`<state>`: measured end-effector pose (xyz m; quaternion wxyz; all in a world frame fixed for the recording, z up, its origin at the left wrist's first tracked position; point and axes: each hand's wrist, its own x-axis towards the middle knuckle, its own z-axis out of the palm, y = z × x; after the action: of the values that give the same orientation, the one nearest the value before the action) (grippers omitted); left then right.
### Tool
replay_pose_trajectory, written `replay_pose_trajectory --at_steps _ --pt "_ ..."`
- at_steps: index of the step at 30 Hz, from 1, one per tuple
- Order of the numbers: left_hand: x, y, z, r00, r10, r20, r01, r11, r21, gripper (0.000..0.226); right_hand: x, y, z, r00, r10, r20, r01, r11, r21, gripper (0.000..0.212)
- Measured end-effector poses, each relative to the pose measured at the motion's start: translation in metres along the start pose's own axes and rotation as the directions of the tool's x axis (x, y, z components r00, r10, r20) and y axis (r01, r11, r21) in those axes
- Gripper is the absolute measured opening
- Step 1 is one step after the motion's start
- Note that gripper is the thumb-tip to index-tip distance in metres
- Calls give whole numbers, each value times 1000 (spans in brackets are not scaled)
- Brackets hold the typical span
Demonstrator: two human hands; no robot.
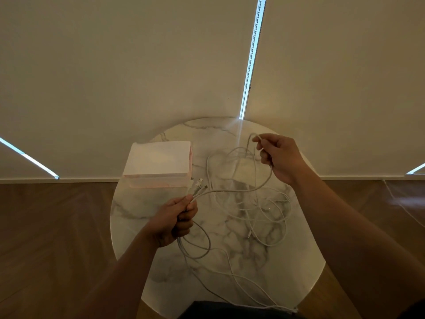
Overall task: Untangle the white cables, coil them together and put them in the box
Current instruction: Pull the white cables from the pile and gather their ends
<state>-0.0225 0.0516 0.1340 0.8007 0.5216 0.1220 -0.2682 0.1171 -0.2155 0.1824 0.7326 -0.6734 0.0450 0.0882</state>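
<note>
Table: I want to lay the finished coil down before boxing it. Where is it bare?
The table is bare left of the left hand, below the box, and along the far rim behind the box. The cables crowd the middle and right, under the right hand, and trail to the near edge.

Desk (161, 261): glossy white marble look, grey veins. Cables (264, 203): smooth white plastic, metal plug tips. Box (158, 162): matt white lid, translucent pinkish plastic body. Floor (57, 226): brown wood, matt.
</note>
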Motion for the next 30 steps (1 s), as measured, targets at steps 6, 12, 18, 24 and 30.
replay_pose_trajectory --at_steps 6,12,18,24,30 --pt "2 1 2 1000 2 -4 -1 1000 10 32 5 11 -8 981 178 -79 -180 983 -24 28" --pt "1 0 2 1000 -5 4 5 1000 3 32 6 -1 -9 991 120 63 -128 981 143 23" --pt "2 1 4 1000 -11 1 11 1000 7 32 12 -3 -13 975 221 17 -220 975 -17 21" --pt "3 1 6 1000 -15 8 15 1000 6 32 3 5 -10 982 185 -37 -186 920 -345 25" --pt "3 2 6 1000 -3 20 3 1000 2 34 4 -10 -7 999 -36 -18 31 977 -213 27"
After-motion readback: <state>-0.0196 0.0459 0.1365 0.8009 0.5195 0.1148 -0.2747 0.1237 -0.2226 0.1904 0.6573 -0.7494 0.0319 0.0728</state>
